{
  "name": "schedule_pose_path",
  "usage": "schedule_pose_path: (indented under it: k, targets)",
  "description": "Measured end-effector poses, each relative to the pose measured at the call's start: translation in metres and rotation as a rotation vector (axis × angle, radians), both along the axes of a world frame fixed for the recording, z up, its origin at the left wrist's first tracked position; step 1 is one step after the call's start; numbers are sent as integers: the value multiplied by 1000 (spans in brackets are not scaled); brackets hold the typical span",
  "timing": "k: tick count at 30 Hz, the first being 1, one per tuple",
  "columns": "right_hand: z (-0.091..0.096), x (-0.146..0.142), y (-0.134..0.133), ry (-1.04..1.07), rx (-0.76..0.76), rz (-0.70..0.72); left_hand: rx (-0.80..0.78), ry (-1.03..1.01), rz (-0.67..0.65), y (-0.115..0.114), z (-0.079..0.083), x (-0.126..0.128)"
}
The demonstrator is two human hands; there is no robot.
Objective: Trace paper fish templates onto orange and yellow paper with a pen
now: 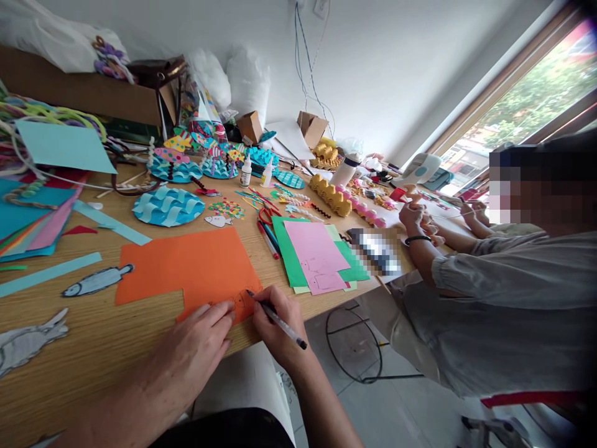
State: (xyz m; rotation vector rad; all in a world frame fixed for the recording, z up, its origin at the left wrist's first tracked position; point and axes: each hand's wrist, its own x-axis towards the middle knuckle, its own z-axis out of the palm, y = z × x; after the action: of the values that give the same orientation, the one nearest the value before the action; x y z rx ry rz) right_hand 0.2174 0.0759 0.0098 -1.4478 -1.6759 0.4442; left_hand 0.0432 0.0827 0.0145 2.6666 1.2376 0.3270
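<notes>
— Where is the orange sheet?

— The orange sheet (186, 270) lies flat on the wooden table (93, 348), its near corner close to the table's near edge. A grey paper fish (97, 280) lies to its left and a pink sheet (314, 252) to its right.

— And the hands?

— The left hand (198, 345) rests on that near corner, fingers stretched flat, gripping nothing, only pressing. The right hand (275, 326), just to its right, has its fingers curled round a pen (280, 320) whose tip touches the orange sheet.

— How would it handle?

— Light, thin and floppy, I judge. It would crease easily and slide on smooth wood. It is best pinned with flat fingers beside the pen tip, or lifted by an edge. The pen is slim and stiff, pinched low.

— Anyone else?

— A person on the right. Their hands (415, 218) are busy well apart from it.
</notes>
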Motion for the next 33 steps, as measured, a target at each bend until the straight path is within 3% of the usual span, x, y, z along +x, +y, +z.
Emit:
schedule_pose_path:
  k: [14,24,30,33]
  targets:
    - [-1,0,-2,19,37,-4,12,-16,-8,0,-2,-2]
    - [-1,1,-2,12,33,1,-35,58,26,0,6,2]
    - [6,9,-5,274,-33,-98,23,21,-3,0,1,-1]
    - [10,16,-9,346,-117,-53,58,6,-20,-2,1,-1]
